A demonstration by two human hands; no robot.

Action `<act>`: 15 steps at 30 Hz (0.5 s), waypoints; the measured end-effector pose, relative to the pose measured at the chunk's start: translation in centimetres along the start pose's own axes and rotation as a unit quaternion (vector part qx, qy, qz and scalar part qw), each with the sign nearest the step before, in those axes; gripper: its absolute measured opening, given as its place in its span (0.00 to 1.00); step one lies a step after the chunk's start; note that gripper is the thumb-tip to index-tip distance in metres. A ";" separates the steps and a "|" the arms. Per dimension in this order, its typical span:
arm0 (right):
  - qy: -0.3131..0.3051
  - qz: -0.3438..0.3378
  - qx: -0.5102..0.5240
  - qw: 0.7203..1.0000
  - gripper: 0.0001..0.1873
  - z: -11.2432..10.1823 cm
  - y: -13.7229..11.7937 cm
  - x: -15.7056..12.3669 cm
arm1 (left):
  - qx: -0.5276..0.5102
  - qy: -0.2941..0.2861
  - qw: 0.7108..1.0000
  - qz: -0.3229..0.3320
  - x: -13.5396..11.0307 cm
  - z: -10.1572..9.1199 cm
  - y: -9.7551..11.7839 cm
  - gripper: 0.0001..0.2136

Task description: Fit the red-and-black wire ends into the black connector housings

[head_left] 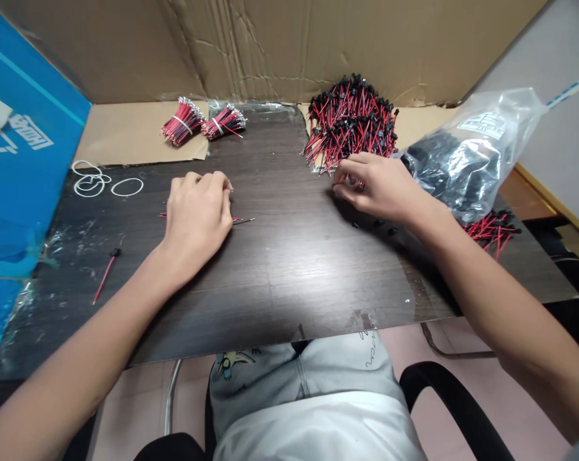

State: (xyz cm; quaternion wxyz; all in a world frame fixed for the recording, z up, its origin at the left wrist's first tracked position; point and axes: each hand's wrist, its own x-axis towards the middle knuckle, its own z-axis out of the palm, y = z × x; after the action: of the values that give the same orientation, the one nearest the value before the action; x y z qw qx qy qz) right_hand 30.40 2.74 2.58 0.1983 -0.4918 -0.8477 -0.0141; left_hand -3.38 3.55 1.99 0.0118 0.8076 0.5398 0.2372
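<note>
My left hand (pixel 198 208) rests low over the table on the left, its fingers curled together. Red and black wires (pixel 244 221) stick out from beneath it on both sides; whether its fingertips hold any is hidden. My right hand (pixel 371 182) is at the near edge of a heap of red and black wires with black connectors (pixel 351 118). Its thumb and forefinger curve together in a pinch, and a bit of red shows between the fingers. What they grip is too small to make out. Small black connectors (pixel 378 223) lie just below this hand.
Two banded wire bundles (pixel 181 121) lie at the back left. White rubber bands (pixel 88 182) and a single wire with a connector (pixel 107 275) are at the left. A clear plastic bag (pixel 467 153) of black parts stands right, beside more red wires (pixel 494 230). Cardboard (pixel 270 51) walls the back.
</note>
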 end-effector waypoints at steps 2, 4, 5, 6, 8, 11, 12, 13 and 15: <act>0.002 -0.010 0.043 0.999 0.02 0.1 -1.2 0.0 | -0.044 -0.002 0.999 -0.025 0.2 -0.2 0.2 0.05; 0.007 -0.024 0.085 0.996 0.02 0.6 -2.2 0.0 | -0.109 -0.010 0.992 -0.055 0.3 -0.5 0.5 0.04; 0.009 -0.033 0.102 0.994 0.03 1.0 -2.7 -0.1 | -0.150 -0.020 0.986 -0.068 0.4 -0.6 0.6 0.04; 0.010 -0.042 0.117 0.992 0.04 1.4 -3.1 -0.2 | -0.194 -0.033 0.977 -0.082 0.5 -0.8 0.8 0.05; 0.003 -0.062 0.141 0.988 0.06 2.2 -3.9 -0.3 | -0.283 -0.062 0.951 -0.110 0.7 -1.0 1.0 0.06; -0.016 -0.080 0.159 0.984 0.09 2.8 -4.7 -0.6 | -0.367 -0.093 0.914 -0.146 0.8 -1.0 1.1 0.06; -0.019 -0.082 0.162 0.983 0.10 2.9 -4.8 -0.6 | -0.375 -0.097 0.909 -0.154 0.9 -1.0 1.0 0.07; -0.020 -0.083 0.165 0.983 0.10 3.0 -4.9 -0.7 | -0.374 -0.098 0.909 -0.156 0.9 -0.9 0.9 0.07; -0.016 -0.083 0.175 0.981 0.10 3.0 -5.0 -0.7 | -0.342 -0.084 0.924 -0.148 0.8 -0.9 0.8 0.07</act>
State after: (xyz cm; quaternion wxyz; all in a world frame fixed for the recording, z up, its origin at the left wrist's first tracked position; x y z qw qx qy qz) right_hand 25.57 0.23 0.44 0.2660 -0.3772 -0.8782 0.1252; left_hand -2.79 3.70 3.28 0.3670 0.6824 0.5366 0.3343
